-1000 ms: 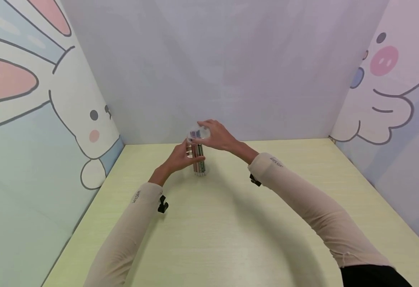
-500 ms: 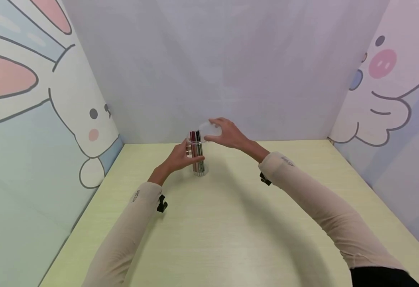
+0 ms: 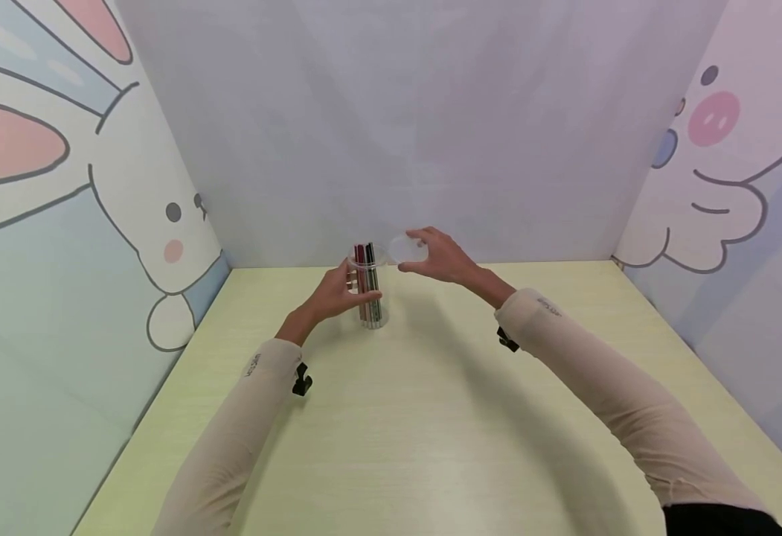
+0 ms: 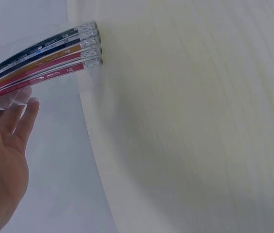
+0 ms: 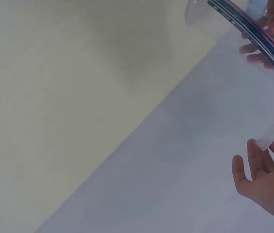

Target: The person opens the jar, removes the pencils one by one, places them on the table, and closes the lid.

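A clear cylindrical container (image 3: 381, 307) stands upright near the back of the table, with several pencils (image 4: 61, 56) inside. In the left wrist view the pencils are dark green, blue, orange and red, with metal ferrules at their low ends. My left hand (image 3: 334, 293) grips the container's side, thumb across its front. To the right of the container's uncovered top, my right hand (image 3: 446, 257) pinches a round translucent lid (image 3: 407, 253) by its rim. The right wrist view shows the lid's edge (image 5: 268, 137) between the fingertips, apart from the container.
The pale wooden table (image 3: 397, 432) meets a grey back wall (image 3: 417, 134) just behind the container. Cartoon-printed side walls, with a rabbit (image 3: 156, 223) at left and a pig (image 3: 719, 164) at right, flank the table.
The lid has come off the container's top and moved right in my right hand, uncovering the pencils' upper ends. My left hand has kept its grip on the container.
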A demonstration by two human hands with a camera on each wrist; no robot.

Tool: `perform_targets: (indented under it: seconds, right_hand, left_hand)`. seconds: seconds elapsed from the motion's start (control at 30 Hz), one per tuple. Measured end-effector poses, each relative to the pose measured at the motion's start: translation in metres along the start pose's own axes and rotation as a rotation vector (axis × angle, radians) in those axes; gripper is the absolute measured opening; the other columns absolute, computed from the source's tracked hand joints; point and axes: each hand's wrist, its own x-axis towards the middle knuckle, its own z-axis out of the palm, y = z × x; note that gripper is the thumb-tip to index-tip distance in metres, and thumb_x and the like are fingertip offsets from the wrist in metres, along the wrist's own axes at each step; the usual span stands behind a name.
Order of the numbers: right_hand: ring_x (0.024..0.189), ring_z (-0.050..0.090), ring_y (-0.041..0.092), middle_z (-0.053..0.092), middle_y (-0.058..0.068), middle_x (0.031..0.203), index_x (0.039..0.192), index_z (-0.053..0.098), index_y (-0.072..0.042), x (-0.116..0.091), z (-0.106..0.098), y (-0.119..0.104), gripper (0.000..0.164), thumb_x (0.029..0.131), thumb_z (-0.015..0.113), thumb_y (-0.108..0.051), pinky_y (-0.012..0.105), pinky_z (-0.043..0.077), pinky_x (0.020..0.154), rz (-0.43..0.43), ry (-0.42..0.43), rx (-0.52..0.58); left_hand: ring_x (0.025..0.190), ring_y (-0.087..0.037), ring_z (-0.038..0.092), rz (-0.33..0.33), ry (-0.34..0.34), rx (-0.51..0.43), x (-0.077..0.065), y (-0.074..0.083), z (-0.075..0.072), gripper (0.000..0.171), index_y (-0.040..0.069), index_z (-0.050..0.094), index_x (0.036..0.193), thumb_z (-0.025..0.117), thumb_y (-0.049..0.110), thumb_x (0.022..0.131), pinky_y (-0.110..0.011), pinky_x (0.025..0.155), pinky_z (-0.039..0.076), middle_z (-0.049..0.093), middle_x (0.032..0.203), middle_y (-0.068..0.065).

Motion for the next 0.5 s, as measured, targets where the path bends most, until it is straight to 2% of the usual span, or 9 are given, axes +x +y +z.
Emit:
perform_targets:
  seconds: [0.3, 0.5]
  right_hand:
    - [0.126, 0.057, 0.033, 0.052, 0.018, 0.144, 0.151, 0.051, -0.003, -0.010, 0.024, 0.014, 0.083, 0.086, 0.086, -0.041, 0.052, 0.052, 0.101, 0.009, -0.077, -0.011]
    - [0.125, 0.057, 0.035, 0.056, 0.018, 0.140, 0.148, 0.054, -0.003, -0.016, 0.045, 0.022, 0.085, 0.082, 0.088, -0.046, 0.051, 0.052, 0.101, 0.021, -0.134, -0.041]
  left_hand:
    - [0.132, -0.037, 0.059, 0.000, -0.001, -0.002, -0.001, -0.001, -0.001, 0.086, 0.012, 0.036, 0.155, 0.085, 0.036, 0.089, -0.052, 0.106, 0.052, 0.056, 0.148, -0.013]
    - [0.130, -0.035, 0.061, -0.001, 0.005, 0.008, -0.002, -0.003, -0.003, 0.084, 0.012, 0.038, 0.153, 0.085, 0.036, 0.089, -0.051, 0.105, 0.053, 0.058, 0.145, -0.012]
